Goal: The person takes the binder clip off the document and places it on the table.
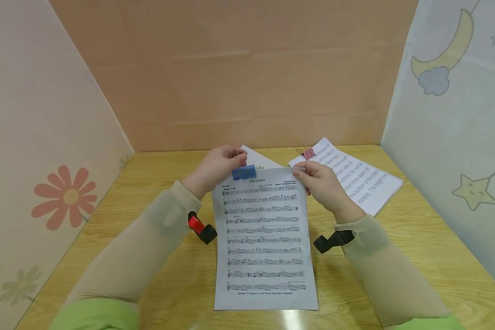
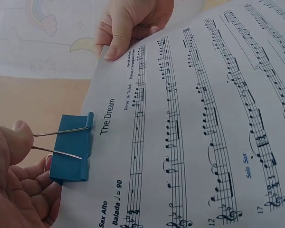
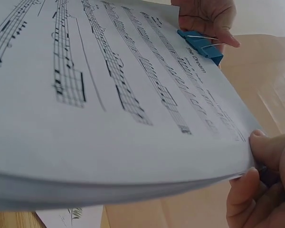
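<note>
A stack of sheet music (image 1: 264, 238) titled "The Dream" hangs upright in front of me, its printed side towards me. On its top edge, left of the middle, sits a blue binder clip (image 1: 244, 173). My left hand (image 1: 218, 167) pinches the clip's wire handles (image 2: 61, 131) between thumb and fingers; the left wrist view shows the clip's mouth over the paper edge. With thumb and fingers my right hand (image 1: 323, 183) pinches the top right corner of the sheets. Several layered page edges show in the right wrist view.
Behind on the right of the wooden table (image 1: 169, 266) lies another paper stack (image 1: 363, 178) with large print, a pink binder clip (image 1: 309, 153) at its corner. A white sheet (image 1: 257, 158) with a plant drawing lies partly hidden behind the music. Patterned walls stand at both sides.
</note>
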{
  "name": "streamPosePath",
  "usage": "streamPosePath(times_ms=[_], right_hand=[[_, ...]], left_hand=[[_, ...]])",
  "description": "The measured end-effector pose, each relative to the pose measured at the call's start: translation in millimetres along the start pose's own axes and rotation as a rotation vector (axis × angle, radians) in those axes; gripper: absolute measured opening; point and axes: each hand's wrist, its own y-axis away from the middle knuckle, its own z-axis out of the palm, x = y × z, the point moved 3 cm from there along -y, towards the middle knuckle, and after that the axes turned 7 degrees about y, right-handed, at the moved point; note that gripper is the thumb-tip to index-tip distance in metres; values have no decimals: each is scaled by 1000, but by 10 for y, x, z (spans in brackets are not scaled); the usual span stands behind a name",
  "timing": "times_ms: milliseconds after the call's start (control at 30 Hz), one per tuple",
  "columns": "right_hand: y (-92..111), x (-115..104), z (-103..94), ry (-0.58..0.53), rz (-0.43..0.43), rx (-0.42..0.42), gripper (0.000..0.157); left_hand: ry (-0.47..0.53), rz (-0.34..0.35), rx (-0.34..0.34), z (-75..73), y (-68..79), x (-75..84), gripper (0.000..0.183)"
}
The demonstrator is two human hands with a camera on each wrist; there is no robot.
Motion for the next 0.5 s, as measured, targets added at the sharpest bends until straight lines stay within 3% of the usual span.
streamPosePath(times_ms=[200, 500], right_hand=[[-2, 0, 2, 18, -11, 11, 29], [6, 19, 9, 31, 0, 19, 28]], left_hand=[[-45, 44, 49, 16, 3, 0, 36], [55, 69, 126, -44, 29, 5, 32]])
